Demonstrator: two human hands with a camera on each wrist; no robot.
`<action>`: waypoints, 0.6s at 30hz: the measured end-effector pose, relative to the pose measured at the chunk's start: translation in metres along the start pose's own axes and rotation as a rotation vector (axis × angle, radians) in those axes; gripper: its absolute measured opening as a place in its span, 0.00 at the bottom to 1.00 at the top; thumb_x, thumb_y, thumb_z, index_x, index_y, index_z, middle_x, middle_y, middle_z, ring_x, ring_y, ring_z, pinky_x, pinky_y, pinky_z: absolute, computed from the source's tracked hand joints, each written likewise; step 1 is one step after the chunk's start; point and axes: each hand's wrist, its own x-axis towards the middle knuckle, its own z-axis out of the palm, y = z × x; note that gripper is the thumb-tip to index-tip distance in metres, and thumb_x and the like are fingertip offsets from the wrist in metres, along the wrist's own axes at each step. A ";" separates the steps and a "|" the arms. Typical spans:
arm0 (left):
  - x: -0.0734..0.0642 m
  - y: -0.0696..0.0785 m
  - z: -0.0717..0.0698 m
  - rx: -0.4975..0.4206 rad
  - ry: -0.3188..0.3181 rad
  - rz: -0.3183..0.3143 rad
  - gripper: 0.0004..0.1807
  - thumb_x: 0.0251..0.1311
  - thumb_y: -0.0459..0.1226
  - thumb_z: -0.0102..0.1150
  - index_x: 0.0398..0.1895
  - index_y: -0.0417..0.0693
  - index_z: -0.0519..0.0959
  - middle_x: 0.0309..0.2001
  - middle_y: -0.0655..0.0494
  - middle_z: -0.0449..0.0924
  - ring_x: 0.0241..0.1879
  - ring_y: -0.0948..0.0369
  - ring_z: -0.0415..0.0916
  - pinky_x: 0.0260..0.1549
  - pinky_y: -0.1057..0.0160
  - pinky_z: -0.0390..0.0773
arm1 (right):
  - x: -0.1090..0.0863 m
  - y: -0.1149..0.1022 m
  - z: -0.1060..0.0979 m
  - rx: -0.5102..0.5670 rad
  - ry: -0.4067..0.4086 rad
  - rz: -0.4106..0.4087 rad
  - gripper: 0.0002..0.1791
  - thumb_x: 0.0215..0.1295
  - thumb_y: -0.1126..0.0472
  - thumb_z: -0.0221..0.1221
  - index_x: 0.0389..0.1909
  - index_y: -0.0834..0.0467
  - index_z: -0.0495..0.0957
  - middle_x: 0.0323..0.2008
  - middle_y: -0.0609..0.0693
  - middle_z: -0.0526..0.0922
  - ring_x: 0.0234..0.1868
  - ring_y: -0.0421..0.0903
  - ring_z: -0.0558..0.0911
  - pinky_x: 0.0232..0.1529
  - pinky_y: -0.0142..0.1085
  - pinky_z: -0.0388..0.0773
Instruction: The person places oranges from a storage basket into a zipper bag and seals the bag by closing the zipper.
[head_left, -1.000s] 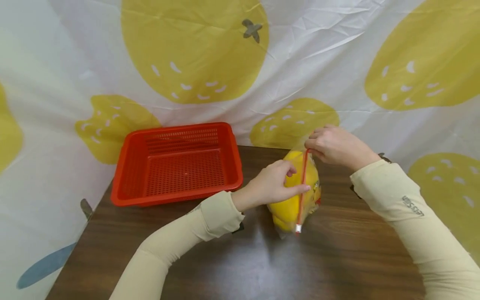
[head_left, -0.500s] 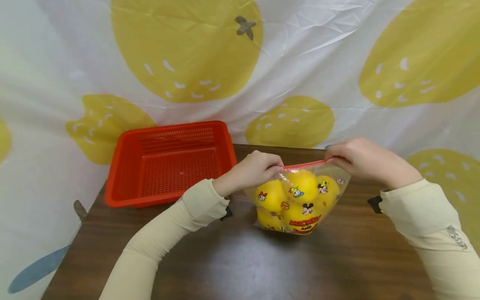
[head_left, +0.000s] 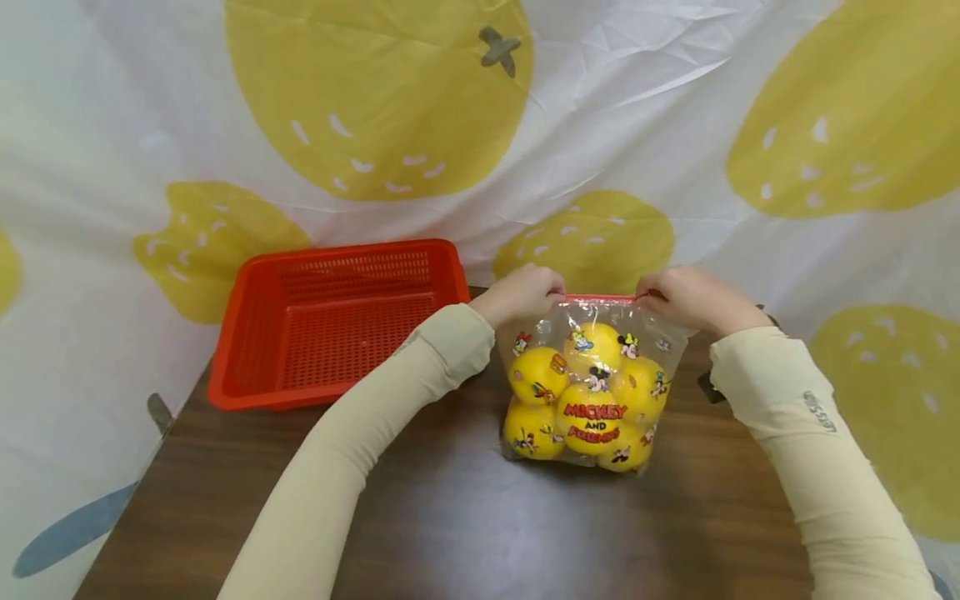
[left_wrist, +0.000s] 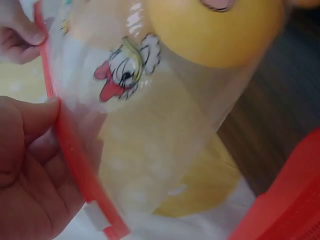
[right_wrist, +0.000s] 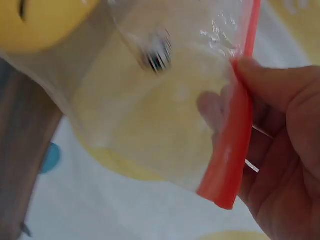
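Observation:
A clear zip bag (head_left: 514, 337) printed with cartoon characters hangs in front of me, its printed side facing me. Several yellow balls (head_left: 534, 377) fill its lower part; whether they are fruit I cannot tell. Along the top runs a red zip strip (head_left: 600, 298). My left hand (head_left: 521, 293) pinches this strip near its left end, where the left wrist view shows a white slider (left_wrist: 97, 215) just below the thumb. Near the other end, my right hand (head_left: 692, 297) pinches the strip between thumb and fingers. Whether the bag's bottom touches the table is unclear.
A red plastic basket (head_left: 337, 354) with a slotted floor stands at the back left of the brown wooden table (head_left: 465, 533). Close behind both hangs a white cloth (head_left: 645, 108) with large yellow fruit prints.
The bag has turned from edge-on to face me, and its top now stands upright. My left hand has gone from loosely beside the bag to pinching the strip, and both hands have risen.

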 end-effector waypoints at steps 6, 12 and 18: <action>0.019 -0.013 0.020 0.043 0.003 -0.146 0.10 0.63 0.34 0.47 0.29 0.44 0.79 0.29 0.55 0.76 0.29 0.61 0.69 0.32 0.66 0.68 | 0.021 0.017 0.031 0.080 -0.034 0.142 0.08 0.61 0.69 0.51 0.34 0.68 0.78 0.32 0.60 0.81 0.35 0.55 0.79 0.38 0.48 0.75; 0.026 -0.018 0.036 0.076 -0.024 -0.316 0.10 0.64 0.35 0.45 0.29 0.46 0.77 0.30 0.54 0.75 0.29 0.61 0.69 0.28 0.64 0.68 | 0.032 0.026 0.056 0.070 -0.050 0.240 0.10 0.62 0.67 0.51 0.37 0.66 0.80 0.36 0.61 0.81 0.39 0.56 0.79 0.41 0.48 0.75; 0.020 -0.021 0.046 0.041 -0.043 -0.324 0.14 0.63 0.35 0.44 0.48 0.46 0.76 0.47 0.53 0.77 0.45 0.59 0.74 0.41 0.61 0.74 | 0.021 0.030 0.067 0.126 -0.051 0.266 0.11 0.62 0.67 0.51 0.39 0.68 0.79 0.36 0.61 0.81 0.37 0.56 0.79 0.39 0.48 0.75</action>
